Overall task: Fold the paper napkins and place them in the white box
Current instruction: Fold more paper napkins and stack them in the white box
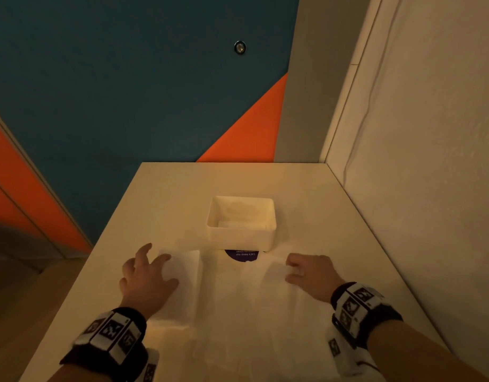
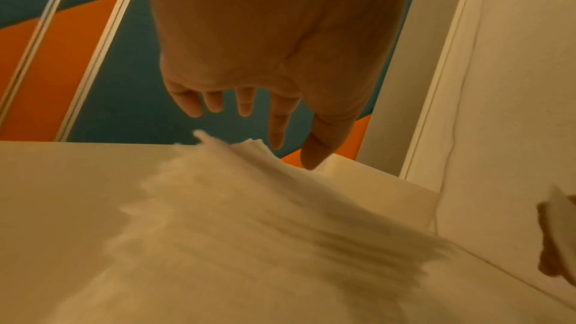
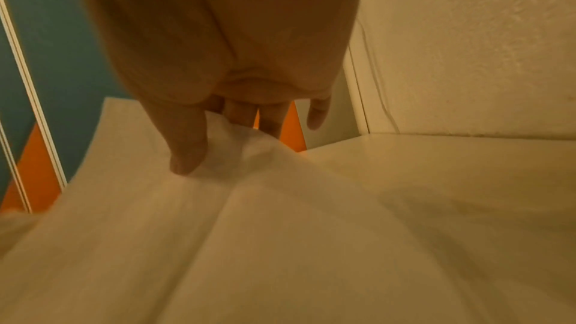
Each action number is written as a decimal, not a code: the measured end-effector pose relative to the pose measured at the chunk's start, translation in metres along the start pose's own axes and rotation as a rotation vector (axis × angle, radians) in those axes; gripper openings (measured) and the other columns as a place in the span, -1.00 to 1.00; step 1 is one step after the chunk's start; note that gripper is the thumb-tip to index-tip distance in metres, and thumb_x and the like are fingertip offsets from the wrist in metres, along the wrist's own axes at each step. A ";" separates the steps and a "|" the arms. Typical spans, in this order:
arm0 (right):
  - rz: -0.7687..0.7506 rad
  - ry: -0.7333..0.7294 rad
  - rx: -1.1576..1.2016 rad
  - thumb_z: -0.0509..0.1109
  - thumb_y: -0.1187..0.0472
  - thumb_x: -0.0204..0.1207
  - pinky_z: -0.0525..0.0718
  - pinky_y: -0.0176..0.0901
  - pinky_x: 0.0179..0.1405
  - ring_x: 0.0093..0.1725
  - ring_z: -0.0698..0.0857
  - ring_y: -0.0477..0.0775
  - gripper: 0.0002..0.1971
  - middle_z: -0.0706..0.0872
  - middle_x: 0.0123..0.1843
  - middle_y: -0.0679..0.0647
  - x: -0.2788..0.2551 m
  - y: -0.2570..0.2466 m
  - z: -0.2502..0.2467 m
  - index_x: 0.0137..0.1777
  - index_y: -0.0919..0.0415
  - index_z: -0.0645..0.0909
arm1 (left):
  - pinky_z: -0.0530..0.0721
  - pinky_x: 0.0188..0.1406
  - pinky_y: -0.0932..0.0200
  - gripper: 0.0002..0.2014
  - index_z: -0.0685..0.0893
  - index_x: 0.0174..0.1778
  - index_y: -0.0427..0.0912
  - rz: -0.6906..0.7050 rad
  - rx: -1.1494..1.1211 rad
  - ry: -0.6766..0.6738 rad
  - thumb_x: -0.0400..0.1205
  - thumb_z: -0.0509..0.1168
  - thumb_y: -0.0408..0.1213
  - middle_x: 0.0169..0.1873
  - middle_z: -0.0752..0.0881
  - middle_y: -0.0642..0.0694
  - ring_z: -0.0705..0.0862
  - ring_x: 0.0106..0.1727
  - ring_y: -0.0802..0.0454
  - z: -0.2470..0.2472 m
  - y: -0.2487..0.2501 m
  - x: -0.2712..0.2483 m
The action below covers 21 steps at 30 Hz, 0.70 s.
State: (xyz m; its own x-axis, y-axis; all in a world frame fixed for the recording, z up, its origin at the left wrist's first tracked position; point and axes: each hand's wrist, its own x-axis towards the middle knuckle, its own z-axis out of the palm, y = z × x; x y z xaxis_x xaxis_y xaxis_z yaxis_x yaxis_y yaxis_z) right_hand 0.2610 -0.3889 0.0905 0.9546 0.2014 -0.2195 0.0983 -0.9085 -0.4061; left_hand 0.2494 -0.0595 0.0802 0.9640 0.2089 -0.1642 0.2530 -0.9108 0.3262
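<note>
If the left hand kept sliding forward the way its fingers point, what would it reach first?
Probably nothing solid: the left hand points up and slightly left, over the napkin stack and on along bare table, passing left of the white box. Depth is uncertain.

The left hand (image 1: 145, 277) is held flat with fingers spread; the right hand (image 1: 309, 274) is curled, thumb and fingers pinched together.
</note>
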 end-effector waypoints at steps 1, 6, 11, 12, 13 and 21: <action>-0.003 0.044 0.081 0.36 0.02 0.54 0.47 0.04 0.31 0.01 0.66 -0.01 -0.87 0.71 -0.08 -0.09 0.000 -0.002 -0.007 -0.02 0.03 0.53 | 0.31 0.46 -0.27 -0.44 0.41 0.47 0.18 0.022 -0.019 0.021 0.54 0.37 0.00 0.59 0.07 -0.01 0.11 0.54 -0.23 -0.002 0.005 -0.001; -0.040 0.195 0.536 0.45 0.27 0.50 0.67 -0.01 -0.16 -0.21 0.72 0.11 -0.91 0.76 -0.18 0.15 -0.006 -0.023 -0.042 -0.14 0.24 0.59 | 0.35 0.42 -0.03 -0.46 0.57 0.26 0.24 0.211 -0.335 -0.079 0.35 0.36 0.24 0.37 0.48 0.09 0.38 0.44 -0.05 -0.008 0.035 -0.004; -0.090 0.246 0.858 0.39 0.37 0.55 0.61 -0.16 -0.32 -0.31 0.65 0.02 -0.94 0.70 -0.26 0.10 -0.016 -0.045 -0.064 -0.06 0.34 0.55 | 0.37 0.30 0.21 -0.55 0.54 0.33 0.17 0.300 -0.612 -0.260 0.51 0.42 0.02 0.26 0.50 0.17 0.42 0.33 0.18 -0.007 0.074 -0.014; -0.102 0.242 0.923 0.37 0.39 0.56 0.65 -0.18 -0.31 -0.29 0.68 0.02 -0.95 0.71 -0.25 0.07 -0.019 -0.049 -0.067 -0.04 0.34 0.56 | 0.41 0.30 0.21 -0.59 0.58 0.28 0.15 0.324 -0.655 -0.288 0.51 0.42 0.05 0.25 0.54 0.22 0.46 0.33 0.19 -0.009 0.081 -0.016; -0.118 0.237 0.993 0.35 0.41 0.56 0.69 -0.19 -0.29 -0.26 0.73 0.01 -0.94 0.75 -0.22 0.04 -0.021 -0.052 -0.069 0.00 0.32 0.58 | 0.46 0.26 0.23 -0.61 0.62 0.22 0.12 0.343 -0.733 -0.334 0.50 0.42 0.08 0.21 0.61 0.25 0.53 0.31 0.20 -0.011 0.086 -0.018; -0.056 0.281 1.287 0.28 0.37 0.61 0.79 -0.03 -0.07 0.06 0.79 0.14 -0.73 0.82 0.08 0.08 -0.031 -0.058 -0.069 0.24 0.14 0.61 | 0.72 -0.26 0.12 -0.60 0.74 0.08 -0.29 0.270 -1.311 -0.417 0.43 0.39 -0.10 -0.05 0.81 -0.19 0.75 -0.13 -0.05 -0.028 0.121 -0.027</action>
State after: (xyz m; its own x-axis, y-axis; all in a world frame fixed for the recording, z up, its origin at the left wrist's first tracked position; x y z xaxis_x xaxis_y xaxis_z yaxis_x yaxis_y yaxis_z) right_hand 0.2449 -0.3682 0.1820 0.9988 0.0024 -0.0479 -0.0478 0.1251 -0.9910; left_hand 0.2565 -0.1656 0.1502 0.9583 -0.2475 -0.1427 0.1795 0.1333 0.9747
